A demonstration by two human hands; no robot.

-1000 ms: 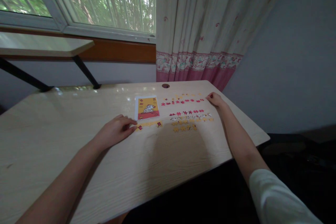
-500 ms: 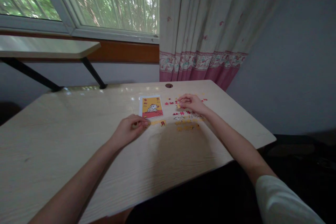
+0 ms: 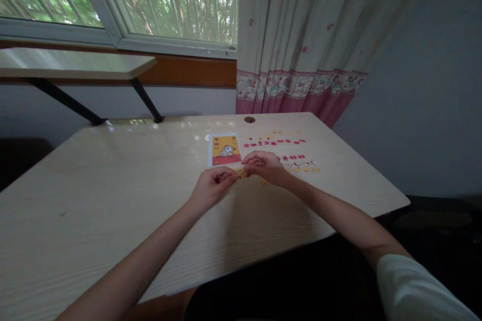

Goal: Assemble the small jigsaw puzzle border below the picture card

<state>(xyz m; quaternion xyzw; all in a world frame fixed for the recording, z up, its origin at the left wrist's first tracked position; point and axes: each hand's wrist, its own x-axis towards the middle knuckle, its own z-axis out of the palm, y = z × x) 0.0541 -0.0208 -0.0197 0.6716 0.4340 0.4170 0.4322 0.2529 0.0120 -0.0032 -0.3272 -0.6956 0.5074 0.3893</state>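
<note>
My left hand [image 3: 213, 188] and my right hand [image 3: 265, 166] meet just below the picture card, their fingertips pinched at a small yellow jigsaw piece section [image 3: 240, 172] with dark marks. The fingers cover part of it, and whether it is raised off the table I cannot tell. The picture card [image 3: 225, 150], showing a white cartoon animal on yellow and red, lies flat behind my hands. Rows of loose jigsaw pieces lie to the right: red pieces [image 3: 278, 142], white pieces [image 3: 305, 163] and yellow ones, some partly hidden by my right hand.
The pale wooden table [image 3: 124, 175] has a round cable hole [image 3: 249, 120] near its back edge. A raised shelf [image 3: 75, 65] on black legs stands at the back left. Behind the table hang a curtain [image 3: 297, 40] and a barred window.
My right hand has come left and toward me from the rows of pieces to my left hand, bringing a yellow piece. The view has shifted slightly left.
</note>
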